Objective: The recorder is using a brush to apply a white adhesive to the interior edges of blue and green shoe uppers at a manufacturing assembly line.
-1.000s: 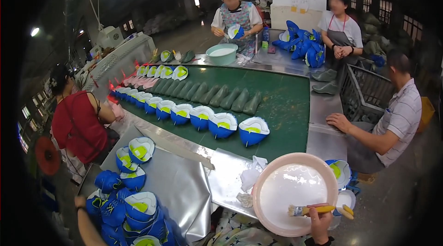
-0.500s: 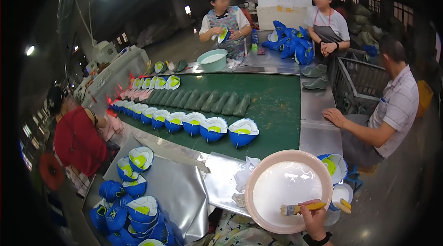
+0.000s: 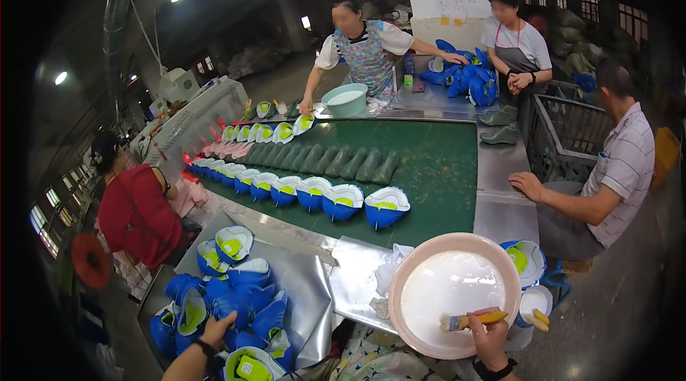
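My right hand (image 3: pixel 489 342) is closed around the yellow handle of a paintbrush (image 3: pixel 471 320). Its pale bristles hang over white liquid in a round pinkish basin (image 3: pixel 401 274). At the lower left, my left hand (image 3: pixel 214 329) reaches into a heap of blue shoe uppers. Its fingers, partly hidden, close on the edge of one shoe upper (image 3: pixel 191 311) with a pale, yellow-green inside. More uppers (image 3: pixel 254 302) lie tumbled beside that hand. Across the green belt (image 3: pixel 443 181), a near row of blue uppers (image 3: pixel 387 207) stands beside a row of dark shoe lasts (image 3: pixel 350 163).
A metal table (image 3: pixel 304 295) carries the heap. Right of the basin are another upper (image 3: pixel 525 259) and a white cup (image 3: pixel 534 302) with a yellow-handled brush. Beyond the belt, one co-worker (image 3: pixel 364 59) stands behind a green basin (image 3: pixel 345 100); others are around the line.
My left hand has come into view at the heap, where several uppers have tipped over. My right hand keeps the brush over the basin. The far co-worker now reaches to the belt and the blue pile.
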{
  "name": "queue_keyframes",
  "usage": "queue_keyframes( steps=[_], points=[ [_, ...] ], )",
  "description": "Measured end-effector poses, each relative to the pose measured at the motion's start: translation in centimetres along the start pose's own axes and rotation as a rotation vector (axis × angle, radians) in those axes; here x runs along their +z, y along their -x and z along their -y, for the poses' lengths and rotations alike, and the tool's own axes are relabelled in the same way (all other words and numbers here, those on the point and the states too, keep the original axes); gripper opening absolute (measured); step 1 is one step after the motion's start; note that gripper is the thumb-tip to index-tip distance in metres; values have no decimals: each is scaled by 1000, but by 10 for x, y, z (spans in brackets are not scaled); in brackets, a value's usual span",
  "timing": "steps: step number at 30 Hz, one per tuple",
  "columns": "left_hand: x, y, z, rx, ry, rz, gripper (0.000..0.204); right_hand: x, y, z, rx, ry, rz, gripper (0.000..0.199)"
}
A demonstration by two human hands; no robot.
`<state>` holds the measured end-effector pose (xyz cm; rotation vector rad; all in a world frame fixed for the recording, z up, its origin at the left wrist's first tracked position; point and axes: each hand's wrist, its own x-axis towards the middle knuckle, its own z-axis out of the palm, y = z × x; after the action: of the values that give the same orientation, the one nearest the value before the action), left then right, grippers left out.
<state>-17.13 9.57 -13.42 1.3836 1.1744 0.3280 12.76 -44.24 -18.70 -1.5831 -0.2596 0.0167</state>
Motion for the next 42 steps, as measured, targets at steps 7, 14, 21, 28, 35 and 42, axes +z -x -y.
queue_keyframes(
  steps=[7, 14, 21, 28, 35, 42],
  points=[
    [34, -87, -24, 729, -707, -313, 60, 6, -1, -1, -22, -2, -61, 10],
    [71, -35, -72, 1004, -943, 58, 58, 4, -1, -6, -52, 43, -83, 11],
    [41, -50, -64, 902, -1215, 107, 53, 6, -3, 0, -75, 64, -54, 14],
    [63, -51, -79, 824, -554, 207, 48, -11, -19, 40, -25, 144, 43, 19],
    [-32, -83, -150, 622, 154, 269, 43, 39, -44, 61, -204, 328, 424, 22],
    [135, -59, -150, 381, 382, 627, 55, 56, -55, 43, -343, 787, 825, 22]
  ],
)
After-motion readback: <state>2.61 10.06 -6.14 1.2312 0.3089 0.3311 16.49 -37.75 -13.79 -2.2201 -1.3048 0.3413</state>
